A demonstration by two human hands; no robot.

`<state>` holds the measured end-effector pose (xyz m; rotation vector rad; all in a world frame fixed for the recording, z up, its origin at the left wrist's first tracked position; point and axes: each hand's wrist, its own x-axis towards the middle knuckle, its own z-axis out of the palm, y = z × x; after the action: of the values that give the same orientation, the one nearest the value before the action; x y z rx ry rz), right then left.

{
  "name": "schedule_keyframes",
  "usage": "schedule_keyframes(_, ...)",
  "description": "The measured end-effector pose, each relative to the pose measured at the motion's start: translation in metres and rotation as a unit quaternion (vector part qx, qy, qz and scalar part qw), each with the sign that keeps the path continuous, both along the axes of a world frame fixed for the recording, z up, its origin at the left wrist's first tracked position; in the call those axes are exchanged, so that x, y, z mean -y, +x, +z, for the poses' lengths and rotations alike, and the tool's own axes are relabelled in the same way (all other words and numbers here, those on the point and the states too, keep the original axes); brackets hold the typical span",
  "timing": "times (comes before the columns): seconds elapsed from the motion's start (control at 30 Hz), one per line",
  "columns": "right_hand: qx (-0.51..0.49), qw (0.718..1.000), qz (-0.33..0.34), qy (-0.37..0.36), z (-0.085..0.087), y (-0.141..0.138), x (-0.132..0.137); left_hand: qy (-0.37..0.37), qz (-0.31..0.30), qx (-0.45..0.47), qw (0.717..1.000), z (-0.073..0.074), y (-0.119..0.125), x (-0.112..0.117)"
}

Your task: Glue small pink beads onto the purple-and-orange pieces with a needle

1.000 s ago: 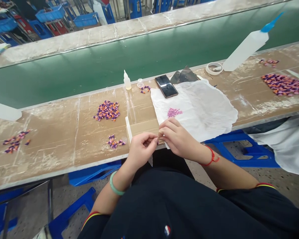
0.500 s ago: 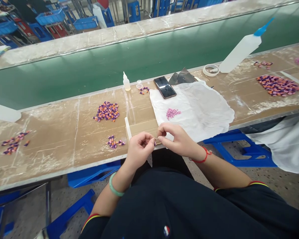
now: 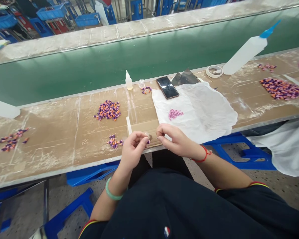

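My left hand is closed in a pinch on a small purple piece at the table's front edge. Most of that piece is hidden by the fingertips. Just to the right, my right hand is also pinched shut, a small gap away from the left. Whatever its fingertips hold is too small to make out. Beyond the right hand, tiny pink pieces lie heaped on a white cloth. Left of my left hand sit a few purple-and-orange pieces and a white strip.
A larger purple-and-orange pile lies farther left. At the back stand a small dropper bottle, a phone, a tape roll and a tilted white bottle with a blue nozzle. More pieces cover the right side.
My hands have come apart: the left has moved left with the purple piece, while the right stays nearly in place. The view has shifted slightly.
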<state>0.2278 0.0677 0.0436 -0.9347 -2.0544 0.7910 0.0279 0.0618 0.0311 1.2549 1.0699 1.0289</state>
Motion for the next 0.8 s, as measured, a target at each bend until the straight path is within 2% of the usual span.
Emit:
schedule_keyframes(0.1, 0.035, 0.998, 0.018, 0.038, -0.005, -0.002, -0.010, -0.010, 0.023, -0.008, 1.000, -0.009, -0.015, 0.003)
schedule_keyframes(0.23, 0.176, 0.978, 0.032, 0.103, -0.018, -0.007, -0.030, -0.057, 0.027, -0.020, 0.998, -0.027, -0.028, 0.010)
schedule_keyframes(0.4, 0.281, 0.951, 0.063, 0.111, -0.031, -0.017, -0.051, -0.100, 0.038, -0.011, 0.994, -0.045, -0.030, 0.014)
schedule_keyframes(0.63, 0.372, 0.912, 0.101, 0.138, -0.023, -0.026, -0.062, -0.096, 0.037, -0.007, 0.995, -0.049, -0.030, 0.015)
schedule_keyframes(0.8, 0.399, 0.896, 0.121, 0.154, -0.018, -0.031, -0.063, -0.092, 0.035, -0.004, 0.995, -0.050, -0.030, 0.016)
